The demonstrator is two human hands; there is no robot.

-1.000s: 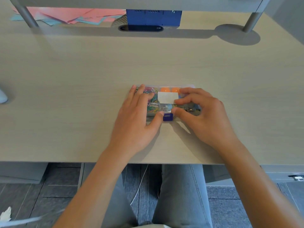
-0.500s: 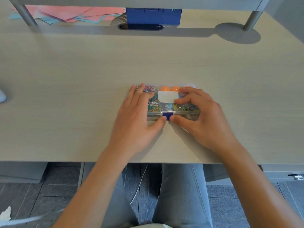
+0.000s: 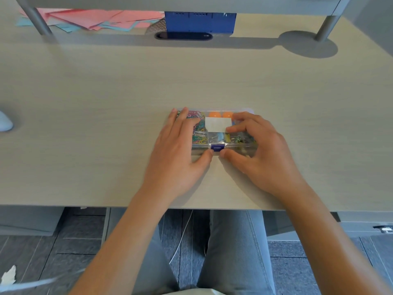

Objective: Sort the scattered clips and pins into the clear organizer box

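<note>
Both thumbs meet at the blue latch (image 3: 217,147) on the near edge of the clear box (image 3: 244,151). Left hand (image 3: 180,154) lies flat, fingers straight across the lid; right hand (image 3: 261,152) arches over, fingers curled, gripping the box. It sits closed mid-desk (image 3: 106,103), colourful paper clips (image 3: 198,133) and two orange balls (image 3: 220,114) inside, white label (image 3: 218,124) on top.

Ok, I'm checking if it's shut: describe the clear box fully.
The clear box looks like plastic, lying flat on the desk, lid down. Its blue latch faces the person. Coloured clips show inside, with a white label on top. The left hand presses the lid; the right hand grips its right half.
</note>
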